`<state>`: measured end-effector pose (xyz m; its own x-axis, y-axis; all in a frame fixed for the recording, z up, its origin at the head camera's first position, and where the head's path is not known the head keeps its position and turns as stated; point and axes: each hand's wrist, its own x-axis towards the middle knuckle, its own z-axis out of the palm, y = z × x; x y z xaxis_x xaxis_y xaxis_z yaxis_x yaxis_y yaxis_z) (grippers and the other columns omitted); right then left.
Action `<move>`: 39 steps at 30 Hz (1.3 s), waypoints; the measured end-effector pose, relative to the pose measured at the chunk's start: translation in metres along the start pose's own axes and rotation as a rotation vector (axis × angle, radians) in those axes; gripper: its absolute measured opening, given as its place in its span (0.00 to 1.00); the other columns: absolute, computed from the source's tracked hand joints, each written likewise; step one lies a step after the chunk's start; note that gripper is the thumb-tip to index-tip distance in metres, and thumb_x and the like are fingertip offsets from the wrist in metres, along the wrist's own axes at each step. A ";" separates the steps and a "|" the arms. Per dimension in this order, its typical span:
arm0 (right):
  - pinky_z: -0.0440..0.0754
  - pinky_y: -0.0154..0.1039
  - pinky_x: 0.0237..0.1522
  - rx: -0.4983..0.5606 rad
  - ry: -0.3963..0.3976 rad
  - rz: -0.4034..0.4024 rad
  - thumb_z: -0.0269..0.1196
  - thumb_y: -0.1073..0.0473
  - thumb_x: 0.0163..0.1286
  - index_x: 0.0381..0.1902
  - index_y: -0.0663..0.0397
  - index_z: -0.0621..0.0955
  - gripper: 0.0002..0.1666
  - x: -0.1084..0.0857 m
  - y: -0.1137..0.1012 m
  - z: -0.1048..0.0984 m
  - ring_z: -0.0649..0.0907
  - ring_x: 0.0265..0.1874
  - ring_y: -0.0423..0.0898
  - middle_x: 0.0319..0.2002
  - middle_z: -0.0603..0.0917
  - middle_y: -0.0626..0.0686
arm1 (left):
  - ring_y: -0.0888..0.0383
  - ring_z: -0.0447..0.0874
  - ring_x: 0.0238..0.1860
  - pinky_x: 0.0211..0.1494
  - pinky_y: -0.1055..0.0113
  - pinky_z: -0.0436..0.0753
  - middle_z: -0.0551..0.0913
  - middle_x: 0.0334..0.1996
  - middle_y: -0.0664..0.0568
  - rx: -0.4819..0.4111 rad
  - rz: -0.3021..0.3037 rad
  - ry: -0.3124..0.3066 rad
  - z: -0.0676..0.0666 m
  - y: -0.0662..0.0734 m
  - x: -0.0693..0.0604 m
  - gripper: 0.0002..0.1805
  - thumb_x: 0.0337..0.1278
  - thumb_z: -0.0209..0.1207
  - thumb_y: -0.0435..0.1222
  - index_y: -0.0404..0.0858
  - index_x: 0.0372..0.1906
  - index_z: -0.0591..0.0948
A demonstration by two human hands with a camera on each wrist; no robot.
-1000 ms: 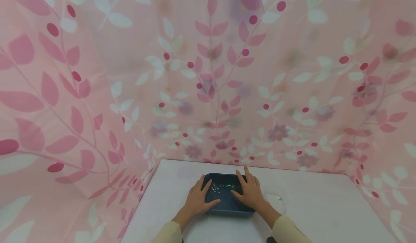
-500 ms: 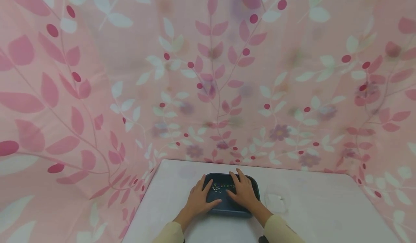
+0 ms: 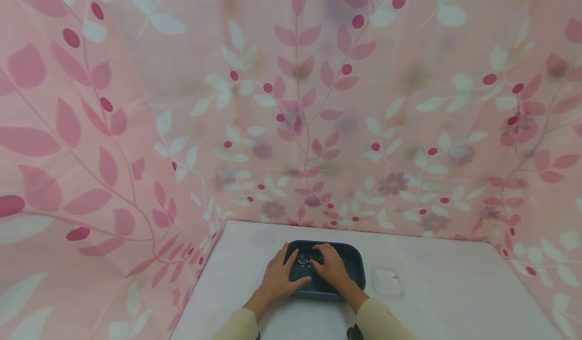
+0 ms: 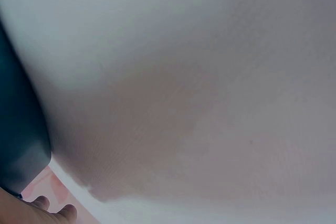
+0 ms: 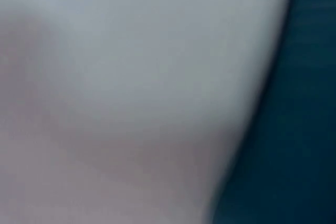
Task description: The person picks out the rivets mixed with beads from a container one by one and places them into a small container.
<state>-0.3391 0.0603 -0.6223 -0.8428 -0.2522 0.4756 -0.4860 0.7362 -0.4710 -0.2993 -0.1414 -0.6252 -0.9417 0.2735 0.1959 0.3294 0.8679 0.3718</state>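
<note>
Dark tray (image 3: 319, 284) partly behind left hand (image 3: 277, 277), tiny pieces (image 3: 303, 261) indistinct

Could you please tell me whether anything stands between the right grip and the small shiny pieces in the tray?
Nothing visible does: the right grip is over the dark blue tray, close beside the small shiny pieces.
</note>
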 end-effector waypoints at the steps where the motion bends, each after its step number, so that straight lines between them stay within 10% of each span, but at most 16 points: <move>1: 0.81 0.49 0.53 0.013 -0.012 0.017 0.76 0.57 0.55 0.48 0.52 0.82 0.22 0.001 -0.001 0.001 0.84 0.46 0.49 0.44 0.85 0.51 | 0.40 0.60 0.74 0.68 0.39 0.66 0.52 0.78 0.39 0.001 -0.002 -0.001 0.000 0.000 0.000 0.53 0.52 0.50 0.75 0.47 0.76 0.61; 13: 0.83 0.42 0.37 0.128 -0.174 0.139 0.75 0.62 0.54 0.43 0.57 0.85 0.17 -0.004 0.004 0.015 0.83 0.33 0.44 0.37 0.86 0.52 | 0.39 0.61 0.73 0.68 0.38 0.66 0.52 0.78 0.38 -0.020 -0.013 -0.015 0.007 -0.001 -0.003 0.53 0.52 0.50 0.74 0.46 0.76 0.62; 20: 0.78 0.32 0.28 0.252 -0.113 0.209 0.75 0.67 0.53 0.39 0.59 0.85 0.15 0.006 0.009 0.015 0.80 0.26 0.39 0.36 0.86 0.55 | 0.37 0.62 0.72 0.66 0.36 0.66 0.54 0.77 0.37 -0.006 0.010 0.050 0.001 0.000 0.006 0.53 0.53 0.50 0.74 0.44 0.75 0.63; 39: 0.82 0.45 0.42 0.110 -0.311 0.245 0.73 0.58 0.59 0.43 0.52 0.87 0.14 0.002 0.005 0.019 0.80 0.34 0.42 0.35 0.84 0.48 | 0.40 0.60 0.74 0.68 0.39 0.67 0.52 0.78 0.39 -0.017 -0.028 -0.015 0.003 0.000 0.001 0.53 0.52 0.51 0.75 0.46 0.76 0.62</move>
<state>-0.3476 0.0520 -0.6381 -0.9582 -0.2680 0.1004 -0.2701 0.7306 -0.6271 -0.3004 -0.1403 -0.6280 -0.9515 0.2553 0.1717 0.3038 0.8683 0.3922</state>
